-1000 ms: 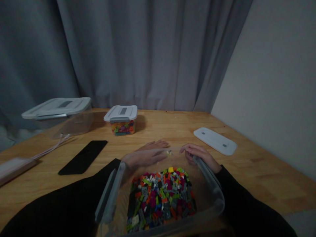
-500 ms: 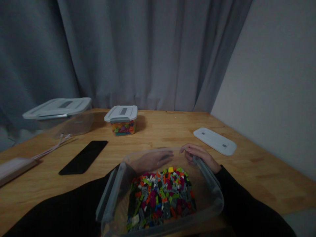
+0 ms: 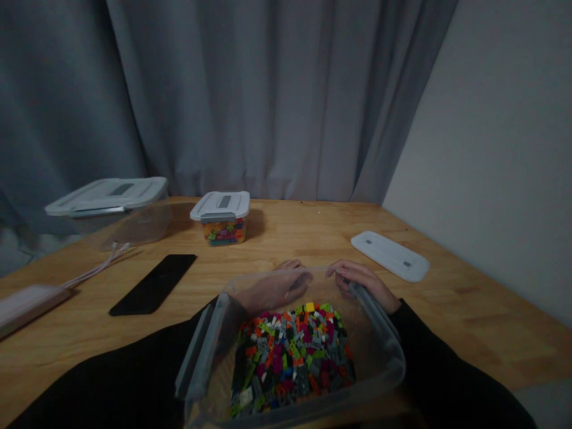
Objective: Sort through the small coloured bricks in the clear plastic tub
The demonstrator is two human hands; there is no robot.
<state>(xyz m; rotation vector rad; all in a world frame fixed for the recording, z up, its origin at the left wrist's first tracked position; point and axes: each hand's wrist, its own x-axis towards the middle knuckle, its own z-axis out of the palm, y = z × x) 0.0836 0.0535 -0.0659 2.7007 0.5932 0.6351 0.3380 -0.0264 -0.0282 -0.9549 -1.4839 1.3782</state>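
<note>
A clear plastic box with grey side latches stands directly in front of me, its top uncovered. Many small building bricks in lime, orange, magenta, grey and white cover its bottom. My left hand is beyond the far wall and shows mostly through the plastic. Its fingers are apart and point right; some rise above the rim. My right hand is at the far right corner by the latch. Its fingers are bent inward, tips close together, and partly behind the wall; anything between them is hidden.
A white lid lies to the right. A black phone-like slab rests left of the box. Further back are a small lidded box of bricks and a larger lidded box. A pale device with cables lies far left.
My left hand has shifted slightly, and its upper fingers now rise above the box's far rim. My right hand and the box look nearly the same.
</note>
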